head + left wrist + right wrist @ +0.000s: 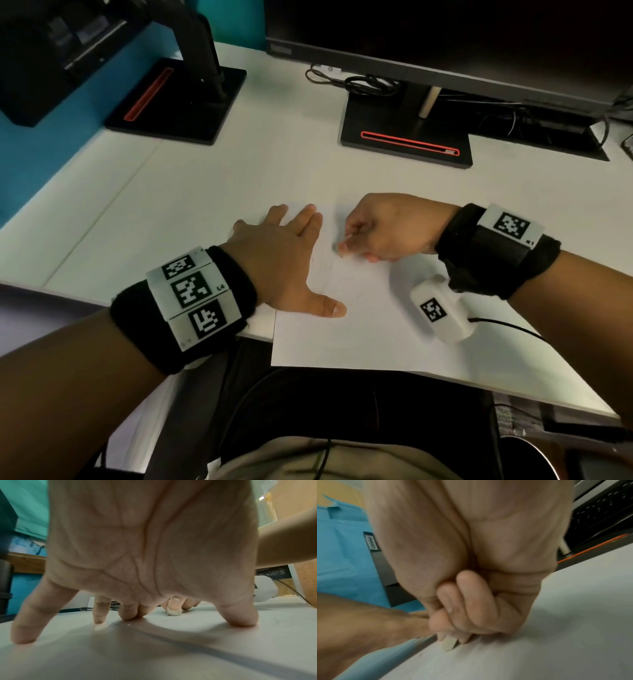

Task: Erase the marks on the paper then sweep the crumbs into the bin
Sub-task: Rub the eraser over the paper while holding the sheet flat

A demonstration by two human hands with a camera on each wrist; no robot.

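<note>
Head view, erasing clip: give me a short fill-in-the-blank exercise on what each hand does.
1. The left hand presses flat on the white sheet of ____.
2. The right hand pinches a small white ____.
3. The eraser's tip touches the ____.

Missing words: paper; eraser; paper

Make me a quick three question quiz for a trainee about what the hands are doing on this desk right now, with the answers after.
1. True or false: the left hand lies flat with spread fingers on the paper.
2. What does the right hand pinch? A) a pencil B) a white eraser C) a cloth
3. Fill in: the eraser tip touches the ____.

Key: 1 true. 2 B. 3 paper; faint pencil marks show near it, and the bin is not in view.
</note>
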